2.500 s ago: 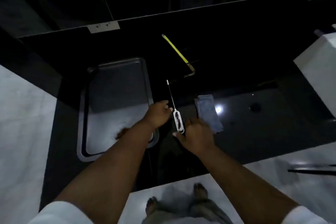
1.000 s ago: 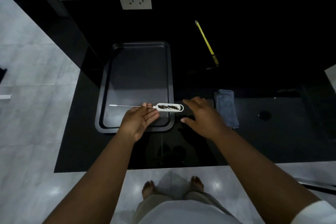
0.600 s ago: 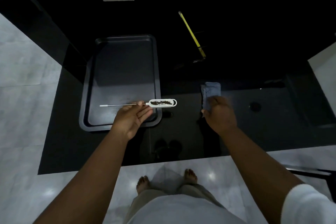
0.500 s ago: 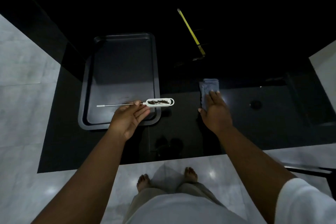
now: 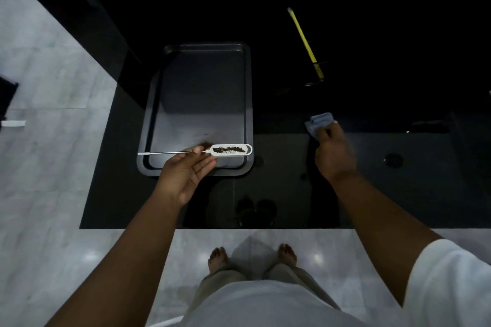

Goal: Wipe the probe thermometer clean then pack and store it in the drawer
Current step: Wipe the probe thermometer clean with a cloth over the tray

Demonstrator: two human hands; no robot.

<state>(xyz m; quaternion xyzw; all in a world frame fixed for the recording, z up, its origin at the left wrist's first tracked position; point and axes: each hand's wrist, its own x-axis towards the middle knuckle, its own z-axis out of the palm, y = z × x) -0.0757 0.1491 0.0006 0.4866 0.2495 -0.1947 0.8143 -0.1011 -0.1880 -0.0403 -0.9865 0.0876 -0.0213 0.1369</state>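
Head view: I judge I'm at the start of the wiping step. My left hand (image 5: 186,171), palm up and loosely curled, pinches the probe thermometer (image 5: 228,150) level over the tray's (image 5: 248,103) near edge, its white body smeared brown. My right hand (image 5: 333,152) closes on the blue cloth (image 5: 317,122) on the desk (image 5: 398,194). Next, the cloth must reach the smear.

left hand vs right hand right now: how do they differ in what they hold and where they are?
The left hand pinches the probe thermometer where stem meets body; the right hand is closed on the blue cloth. The left hand is over the near edge of the dark tray; the right hand is over bare black counter, away from the tray. The left hand's palm faces up, the right hand shows its back. Both are bare, each holding one item.
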